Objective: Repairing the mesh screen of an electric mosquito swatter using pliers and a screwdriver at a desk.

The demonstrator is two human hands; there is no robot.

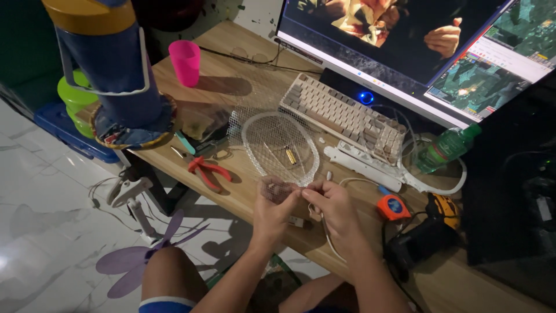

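So a bit of wire mesh work is being done at the front edge of the wooden desk (243,75): an oval mesh scoop (280,146) on a wire rim is lying flat on the desk, and its near end is being pinched from both sides. The left hand (272,211) is closed on a bunched bit of mesh at the rim, and the right hand (335,206) is closed with fingertips pinched right beside it, seemingly on a thin wire, though that can't be made out for sure. It looks like the mesh is being fastened to the rim at this spot. A tight pinch and small twists would probably be needed next. Red-handled pliers (207,171) are lying just left of the hands, the keyboard (341,113) behind the scoop.
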